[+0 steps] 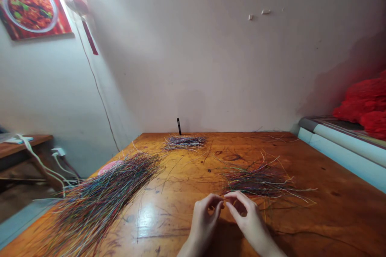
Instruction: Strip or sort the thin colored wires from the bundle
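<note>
Three heaps of coloured wire on the wooden bench (328, 221). Left hand (203, 225) and right hand (249, 219) curled, fingertips nearly meeting just before the nearest heap (256, 180); whether either grip pinches a strand, cannot tell. Largest heap (102, 200) lies left, smallest heap (185, 142) far.

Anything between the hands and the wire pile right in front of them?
Nothing visible. The right hand sits at the near edge of the pile of thin coloured wires, with the left hand just beside it.
</note>
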A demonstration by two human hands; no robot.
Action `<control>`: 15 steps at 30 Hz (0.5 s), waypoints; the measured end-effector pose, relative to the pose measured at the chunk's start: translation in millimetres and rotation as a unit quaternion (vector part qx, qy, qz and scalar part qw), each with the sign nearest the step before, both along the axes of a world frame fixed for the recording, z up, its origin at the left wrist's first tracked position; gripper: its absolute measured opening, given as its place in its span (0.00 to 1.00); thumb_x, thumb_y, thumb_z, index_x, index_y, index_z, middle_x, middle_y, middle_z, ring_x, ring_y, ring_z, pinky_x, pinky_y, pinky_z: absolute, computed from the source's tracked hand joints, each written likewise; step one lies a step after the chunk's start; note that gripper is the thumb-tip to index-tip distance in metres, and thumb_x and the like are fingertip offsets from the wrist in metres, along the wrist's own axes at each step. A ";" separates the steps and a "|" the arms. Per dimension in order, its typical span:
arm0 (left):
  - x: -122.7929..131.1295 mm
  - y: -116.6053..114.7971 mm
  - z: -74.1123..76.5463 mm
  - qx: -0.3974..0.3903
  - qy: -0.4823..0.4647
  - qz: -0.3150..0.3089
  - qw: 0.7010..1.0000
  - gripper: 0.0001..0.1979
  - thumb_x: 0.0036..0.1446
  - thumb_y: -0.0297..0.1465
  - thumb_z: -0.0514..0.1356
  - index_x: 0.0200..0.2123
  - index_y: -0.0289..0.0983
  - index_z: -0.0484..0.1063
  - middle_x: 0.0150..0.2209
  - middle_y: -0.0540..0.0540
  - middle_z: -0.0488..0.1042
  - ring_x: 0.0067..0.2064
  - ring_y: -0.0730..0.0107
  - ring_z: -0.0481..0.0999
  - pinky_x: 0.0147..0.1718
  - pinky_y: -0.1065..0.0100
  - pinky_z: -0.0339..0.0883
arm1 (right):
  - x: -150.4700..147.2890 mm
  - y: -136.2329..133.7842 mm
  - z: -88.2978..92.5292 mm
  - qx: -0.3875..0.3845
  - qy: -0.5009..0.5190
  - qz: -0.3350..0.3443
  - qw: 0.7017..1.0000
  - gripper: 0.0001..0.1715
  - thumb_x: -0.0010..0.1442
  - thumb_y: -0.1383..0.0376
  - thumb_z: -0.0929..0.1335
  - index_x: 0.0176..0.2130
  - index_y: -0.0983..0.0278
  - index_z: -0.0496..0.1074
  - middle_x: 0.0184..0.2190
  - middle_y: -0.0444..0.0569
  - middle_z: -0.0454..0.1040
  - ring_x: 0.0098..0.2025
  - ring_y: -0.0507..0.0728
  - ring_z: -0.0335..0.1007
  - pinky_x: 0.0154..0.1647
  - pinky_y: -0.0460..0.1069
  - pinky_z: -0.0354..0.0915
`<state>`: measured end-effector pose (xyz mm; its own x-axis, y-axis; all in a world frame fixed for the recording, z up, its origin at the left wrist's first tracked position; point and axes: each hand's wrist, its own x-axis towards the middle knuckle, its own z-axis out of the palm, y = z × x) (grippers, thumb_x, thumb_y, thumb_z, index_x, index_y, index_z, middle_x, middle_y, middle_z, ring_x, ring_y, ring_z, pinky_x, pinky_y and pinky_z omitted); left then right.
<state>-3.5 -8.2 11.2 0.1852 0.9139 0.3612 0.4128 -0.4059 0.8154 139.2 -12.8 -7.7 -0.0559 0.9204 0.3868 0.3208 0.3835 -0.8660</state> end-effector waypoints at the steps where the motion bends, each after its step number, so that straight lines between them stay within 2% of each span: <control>1: -0.1 0.0 -0.1 -0.003 0.000 -0.004 1.000 0.08 0.54 0.29 0.55 0.28 0.35 0.73 0.26 0.46 0.76 0.29 0.70 0.74 0.29 0.75 0.64 | 0.0 -0.6 1.9 0.014 -0.009 -0.001 1.000 0.08 0.57 0.62 0.64 0.33 0.62 0.70 0.28 0.46 0.71 0.27 0.53 0.66 0.26 0.44 0.61; 5: 0.0 -0.2 -0.5 -0.011 0.000 -0.008 1.000 0.08 0.54 0.29 0.55 0.29 0.36 0.74 0.26 0.46 0.77 0.29 0.70 0.74 0.29 0.75 0.64 | -0.2 -1.7 6.2 0.049 -0.032 -0.008 0.998 0.10 0.59 0.63 0.63 0.29 0.62 0.70 0.27 0.46 0.70 0.26 0.52 0.66 0.25 0.44 0.61; 15: 1.3 -1.5 -3.6 -0.017 -0.005 -0.007 1.000 0.10 0.55 0.31 0.55 0.30 0.37 0.75 0.26 0.47 0.77 0.28 0.70 0.74 0.28 0.75 0.65 | -1.6 -5.0 11.4 0.055 -0.040 -0.001 0.998 0.10 0.58 0.64 0.63 0.28 0.62 0.69 0.27 0.45 0.69 0.26 0.52 0.66 0.26 0.44 0.62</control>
<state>-2.3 -9.8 7.6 0.1949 0.9233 0.3311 0.3993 -0.3830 0.8330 137.5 -17.9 3.7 -0.0894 0.8724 0.4805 0.3873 0.4749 -0.7902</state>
